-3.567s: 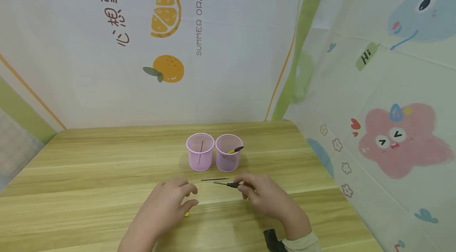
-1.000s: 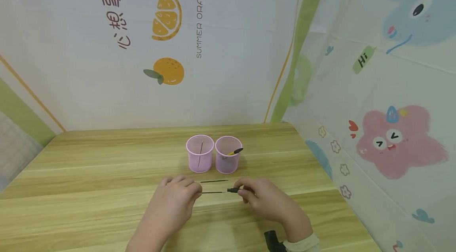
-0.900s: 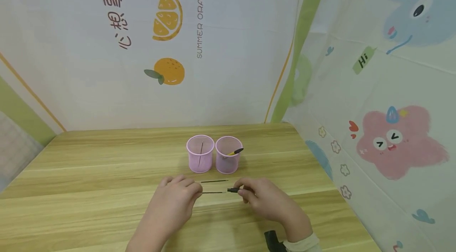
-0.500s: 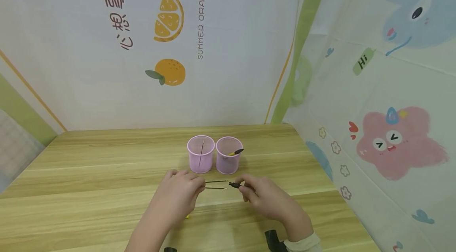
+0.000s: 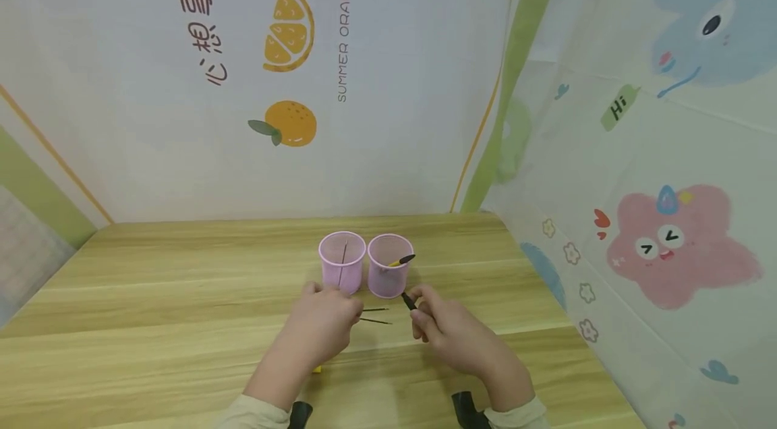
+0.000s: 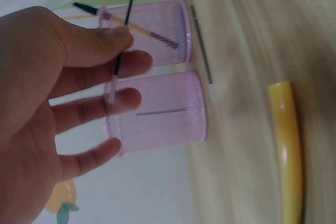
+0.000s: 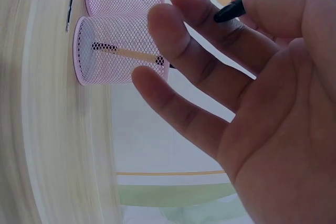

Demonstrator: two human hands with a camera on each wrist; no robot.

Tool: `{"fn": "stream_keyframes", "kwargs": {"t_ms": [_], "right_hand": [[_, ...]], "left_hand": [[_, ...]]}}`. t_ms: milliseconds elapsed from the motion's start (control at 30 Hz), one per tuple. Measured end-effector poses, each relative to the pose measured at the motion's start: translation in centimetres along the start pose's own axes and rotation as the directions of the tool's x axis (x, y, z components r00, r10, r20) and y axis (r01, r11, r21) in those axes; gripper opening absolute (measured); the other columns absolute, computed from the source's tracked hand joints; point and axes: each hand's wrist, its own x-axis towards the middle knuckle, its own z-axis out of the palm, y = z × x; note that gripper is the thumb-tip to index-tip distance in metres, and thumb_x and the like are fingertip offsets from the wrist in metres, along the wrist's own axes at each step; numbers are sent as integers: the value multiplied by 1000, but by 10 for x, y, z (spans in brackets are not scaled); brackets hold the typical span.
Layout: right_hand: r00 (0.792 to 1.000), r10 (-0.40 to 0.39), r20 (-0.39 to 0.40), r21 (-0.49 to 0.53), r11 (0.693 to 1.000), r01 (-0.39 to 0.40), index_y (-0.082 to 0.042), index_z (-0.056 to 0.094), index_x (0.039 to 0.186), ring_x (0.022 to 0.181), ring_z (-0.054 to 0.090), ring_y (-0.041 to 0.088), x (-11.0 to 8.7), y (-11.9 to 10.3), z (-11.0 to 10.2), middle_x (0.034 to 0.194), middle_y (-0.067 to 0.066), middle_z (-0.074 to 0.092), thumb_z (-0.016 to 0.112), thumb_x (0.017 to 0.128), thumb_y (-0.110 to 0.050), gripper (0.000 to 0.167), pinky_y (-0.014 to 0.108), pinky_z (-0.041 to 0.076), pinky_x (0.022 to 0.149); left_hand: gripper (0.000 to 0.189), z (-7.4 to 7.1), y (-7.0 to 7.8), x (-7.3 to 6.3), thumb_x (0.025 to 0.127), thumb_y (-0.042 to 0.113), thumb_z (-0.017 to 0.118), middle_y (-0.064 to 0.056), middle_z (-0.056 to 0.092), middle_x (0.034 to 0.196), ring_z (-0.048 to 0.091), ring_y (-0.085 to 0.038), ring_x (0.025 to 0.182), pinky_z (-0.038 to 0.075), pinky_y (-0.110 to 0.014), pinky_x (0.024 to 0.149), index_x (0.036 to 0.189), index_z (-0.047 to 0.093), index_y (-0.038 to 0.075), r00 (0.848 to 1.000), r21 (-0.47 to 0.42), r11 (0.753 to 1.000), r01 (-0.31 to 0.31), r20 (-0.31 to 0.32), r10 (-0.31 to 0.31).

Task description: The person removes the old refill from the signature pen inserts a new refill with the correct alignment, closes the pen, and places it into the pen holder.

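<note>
My left hand (image 5: 324,326) pinches a thin dark pen refill (image 6: 131,3) between thumb and forefinger; its clear end lies across the fingers in the left wrist view. The left hand is in front of the left pink mesh cup (image 5: 330,274), which has one refill (image 5: 344,255) standing in it. My right hand (image 5: 455,331) pinches a small black pen tip piece (image 7: 231,10), with its other fingers spread. A second refill (image 6: 201,43) lies on the table before the cups. Near the left forearm lies a yellow pen barrel (image 6: 286,145), mostly hidden in the head view.
The right pink mesh cup (image 5: 388,282) stands beside the left one, with a yellow and black pen (image 5: 402,260) leaning in it. The wooden table (image 5: 182,280) meets printed cloth walls at the back and right.
The refill that stuck out of the black tip piece is now apart from it, in my left hand, which has moved right and forward. The tip piece has turned upward in my right hand.
</note>
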Motion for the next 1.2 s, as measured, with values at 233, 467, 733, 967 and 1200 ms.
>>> {"fn": "stream_keyframes", "kwargs": {"t_ms": [233, 467, 733, 967, 1200], "right_hand": [[1000, -18, -3, 1, 1000, 18, -15, 51, 125, 69, 56, 3, 0, 2, 1, 87, 5, 70, 48, 114, -15, 12, 24, 51, 65], [1000, -15, -1, 21, 1000, 15, -15, 52, 122, 68, 54, 0, -1, 3, 1, 87, 5, 70, 48, 114, -15, 10, 23, 50, 63], [999, -31, -15, 28, 999, 31, -14, 53, 122, 66, 51, 0, -2, 4, 0, 84, -1, 66, 48, 114, -17, 10, 23, 48, 61], [1000, -24, -17, 43, 999, 25, -12, 54, 121, 66, 51, 0, -2, 7, 1, 84, 0, 67, 48, 114, -16, 10, 22, 47, 60], [999, -35, -34, 39, 999, 37, -12, 54, 119, 64, 49, -2, -3, 9, 1, 84, 3, 68, 50, 113, -14, 8, 21, 46, 59]], "left_hand": [[23, 13, 5, 7, 76, 10, 82, 6, 67, 67, 64, -18, 65, 48, -45, 76, 69, 64, 21, 995, 76, 997, -23, 95, 16], [22, 21, 7, 19, 77, 12, 82, 7, 69, 68, 62, -16, 64, 50, -41, 71, 66, 67, 23, 984, 179, 973, -147, 124, 126], [18, 29, 8, 34, 80, 12, 80, 7, 74, 76, 69, -16, 73, 57, -46, 78, 69, 70, 23, 975, 214, 961, -173, 175, 136], [16, 38, 5, 44, 83, 15, 80, 4, 76, 78, 70, -17, 74, 59, -43, 74, 71, 71, 21, 970, 248, 956, -156, 223, 100], [21, 42, 3, 48, 82, 15, 81, 6, 73, 73, 66, -15, 65, 59, -38, 63, 68, 67, 21, 973, 258, 951, -172, 195, 123]]}}
